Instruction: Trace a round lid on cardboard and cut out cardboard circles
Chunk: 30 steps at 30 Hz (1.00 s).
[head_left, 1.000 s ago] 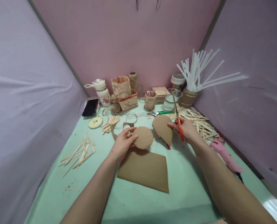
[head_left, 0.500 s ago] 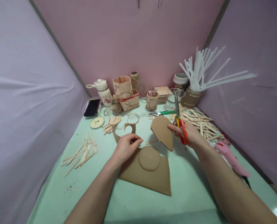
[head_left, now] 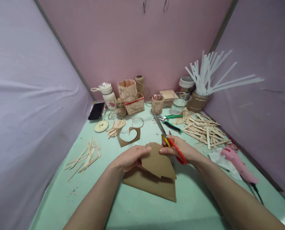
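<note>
A half-round piece of brown cardboard (head_left: 158, 161) is held up between both hands. My left hand (head_left: 134, 157) pinches its left edge, thumb on top. On the right, my right hand (head_left: 179, 149) has thumb and fingers on the piece's upper edge. That same hand also grips red-and-yellow scissors (head_left: 177, 150), whose blades point up and away to the left. Underneath lies a larger cardboard sheet (head_left: 149, 188) on the table; the round cardboard disc on it is hidden now. A cardboard offcut with a round hole (head_left: 122, 141) rests beyond my left hand.
Green-handled pliers (head_left: 172, 125) lie beyond the scissors. Popsicle sticks (head_left: 204, 127) are heaped at the right, more sticks (head_left: 87, 156) scattered left. A pink glue gun (head_left: 239, 164) sits far right. A clear cup (head_left: 179, 103), a bottle (head_left: 108, 97) and a stick-built basket (head_left: 134, 105) line the back.
My right hand has brought the half-round cardboard and scissors down and left, over the sheet and disc. My left hand has moved right and taken hold of the piece's left edge.
</note>
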Available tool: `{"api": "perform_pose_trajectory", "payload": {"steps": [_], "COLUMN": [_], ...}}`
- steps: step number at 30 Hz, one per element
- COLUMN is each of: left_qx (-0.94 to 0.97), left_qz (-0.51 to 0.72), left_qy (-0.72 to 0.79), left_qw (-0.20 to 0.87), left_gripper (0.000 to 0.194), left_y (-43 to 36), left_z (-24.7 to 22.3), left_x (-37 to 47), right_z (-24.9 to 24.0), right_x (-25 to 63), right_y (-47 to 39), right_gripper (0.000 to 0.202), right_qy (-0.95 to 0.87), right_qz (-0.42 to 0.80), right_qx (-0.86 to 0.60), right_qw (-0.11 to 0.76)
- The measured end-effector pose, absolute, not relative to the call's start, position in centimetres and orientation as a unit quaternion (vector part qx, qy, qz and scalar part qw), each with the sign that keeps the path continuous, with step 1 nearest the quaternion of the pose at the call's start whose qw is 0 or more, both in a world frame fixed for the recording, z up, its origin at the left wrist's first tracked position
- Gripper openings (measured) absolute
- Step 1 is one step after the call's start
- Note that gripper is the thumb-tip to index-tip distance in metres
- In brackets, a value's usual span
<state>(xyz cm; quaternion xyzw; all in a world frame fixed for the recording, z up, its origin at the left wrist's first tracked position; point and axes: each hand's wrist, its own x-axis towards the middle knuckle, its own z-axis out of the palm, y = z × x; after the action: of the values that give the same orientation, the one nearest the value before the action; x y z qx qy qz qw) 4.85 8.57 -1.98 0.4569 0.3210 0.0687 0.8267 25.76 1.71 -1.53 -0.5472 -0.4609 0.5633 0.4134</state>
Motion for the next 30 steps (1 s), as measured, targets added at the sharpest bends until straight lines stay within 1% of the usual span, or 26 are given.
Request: {"api": "perform_pose_trajectory", "payload": {"steps": [2, 4, 7, 9, 11, 13, 16, 20, 23, 26, 28, 30], "left_qx": [0.471, 0.448, 0.362, 0.3, 0.257, 0.246, 0.264, 0.343, 0.412, 0.431, 0.413, 0.379], "left_qz": [0.047, 0.085, 0.27, 0.383, 0.432, 0.43, 0.387, 0.322, 0.257, 0.204, 0.243, 0.333], "left_qy": [0.327, 0.337, 0.356, 0.345, 0.322, 0.299, 0.286, 0.292, 0.313, 0.333, 0.341, 0.346], "left_qw": [0.818, 0.824, 0.818, 0.803, 0.802, 0.816, 0.836, 0.833, 0.816, 0.814, 0.808, 0.791], "left_gripper": [0.034, 0.033, 0.028, 0.025, 0.025, 0.028, 0.034, 0.033, 0.032, 0.033, 0.033, 0.034], "left_y": [8.3, 8.3, 8.9, 9.1, 8.8, 7.9, 6.4, 6.0, 6.8, 7.3, 7.3, 7.4], "left_z": [-1.8, -1.5, -0.9, -0.5, -0.5, -0.8, -1.5, -1.8, -1.5, -1.2, -1.1, -0.9], "left_x": [4.8, 4.8, 4.9, 5.2, 5.7, 6.4, 7.4, 7.3, 6.5, 6.0, 5.9, 6.0], "right_z": [-1.5, -1.9, -2.7, -3.0, -3.0, -2.7, -2.6, -2.5, -1.8, -1.3, -1.6, -2.2], "right_x": [25.5, 25.9, 27.0, 27.3, 26.7, 25.7, 24.6, 25.3, 25.9, 25.7, 25.4, 25.0], "right_y": [1.8, 2.0, 2.4, 2.4, 2.2, 1.9, 1.6, 1.5, 1.4, 1.1, 0.9, 0.7], "right_gripper": [0.044, 0.042, 0.043, 0.048, 0.049, 0.044, 0.04, 0.037, 0.04, 0.042, 0.042, 0.045], "right_qy": [-0.446, -0.42, -0.387, -0.385, -0.393, -0.394, -0.386, -0.384, -0.392, -0.417, -0.429, -0.441], "right_qz": [0.562, 0.532, 0.48, 0.471, 0.472, 0.477, 0.463, 0.422, 0.423, 0.426, 0.425, 0.432], "right_qx": [-0.549, -0.556, -0.55, -0.533, -0.519, -0.511, -0.517, -0.531, -0.558, -0.565, -0.547, -0.523], "right_qw": [0.43, 0.482, 0.564, 0.588, 0.595, 0.597, 0.607, 0.626, 0.596, 0.57, 0.58, 0.588]}}
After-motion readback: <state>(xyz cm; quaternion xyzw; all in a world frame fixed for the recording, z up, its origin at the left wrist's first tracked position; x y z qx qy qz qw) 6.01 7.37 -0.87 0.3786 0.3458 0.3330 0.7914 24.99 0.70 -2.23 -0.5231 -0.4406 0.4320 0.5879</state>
